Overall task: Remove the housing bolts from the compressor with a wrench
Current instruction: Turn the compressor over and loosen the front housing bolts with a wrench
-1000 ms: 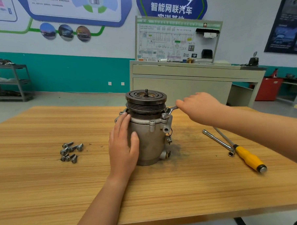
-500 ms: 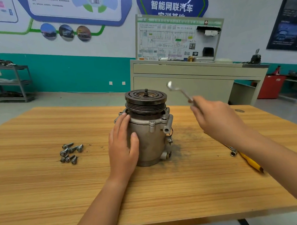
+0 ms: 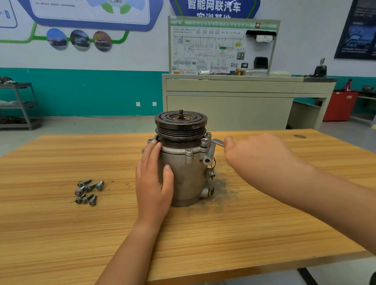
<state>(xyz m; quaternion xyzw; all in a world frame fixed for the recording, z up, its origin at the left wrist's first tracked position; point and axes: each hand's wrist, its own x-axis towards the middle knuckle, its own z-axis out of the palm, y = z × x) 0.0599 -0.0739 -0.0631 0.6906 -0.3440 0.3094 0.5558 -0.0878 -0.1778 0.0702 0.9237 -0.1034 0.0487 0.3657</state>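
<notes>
A grey metal compressor (image 3: pixel 188 176) with a dark grooved pulley on top stands upright in the middle of the wooden table (image 3: pixel 57 234). My left hand (image 3: pixel 153 182) lies flat against its left side, fingers straight and thumb on the front. My right hand (image 3: pixel 256 154) grips a silver wrench (image 3: pixel 217 142) whose head sits at a bolt (image 3: pixel 203 141) on the housing flange at the right. Most of the wrench handle is hidden inside my fist. Several removed bolts (image 3: pixel 88 191) lie in a loose pile on the table to the left.
A dark smear of grime (image 3: pixel 224 188) marks the table right of the compressor. Behind the table stands a beige cabinet (image 3: pixel 235 110) with a wiring diagram board. A grey shelf rack (image 3: pixel 13 104) is at the far left, a red bin (image 3: pixel 339 105) at the far right.
Half a second ago my right hand held the wrench lifted in the air; it has come down and set the wrench head back on the flange bolt. My left hand has stayed put.
</notes>
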